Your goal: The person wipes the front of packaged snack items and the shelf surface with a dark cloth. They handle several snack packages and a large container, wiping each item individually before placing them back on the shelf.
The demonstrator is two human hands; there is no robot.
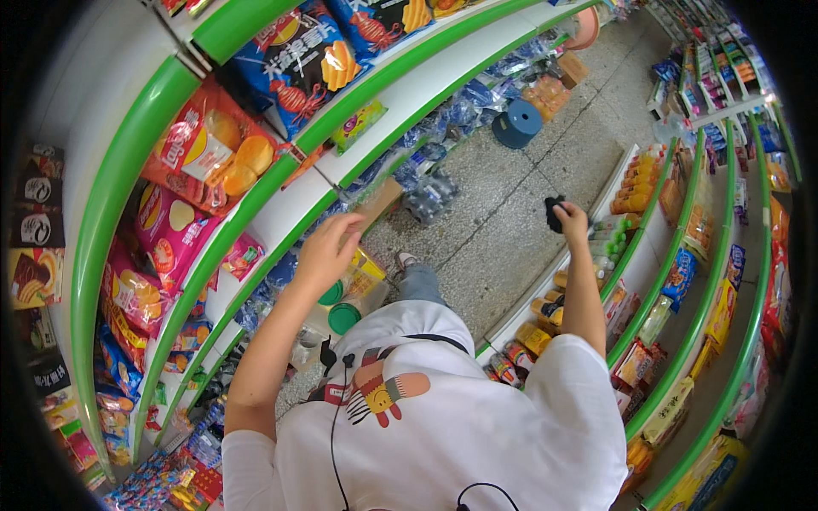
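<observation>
My right hand grips a small crumpled black item, perhaps a cloth, above the floor beside the right-hand shelves. Raised at the left shelving, my left hand holds nothing, and its fingers are loosely bent and apart. Near it is the green front edge of a lower shelf. Below that hand stand clear containers with green lids. Bags of chips, one red and one blue and black, fill the upper left shelves.
A blue plastic stool stands on the speckled aisle floor. Shrink-wrapped bottles and a cardboard box lie along the left shelf base. At right, low shelves hold orange drink bottles and packaged snacks.
</observation>
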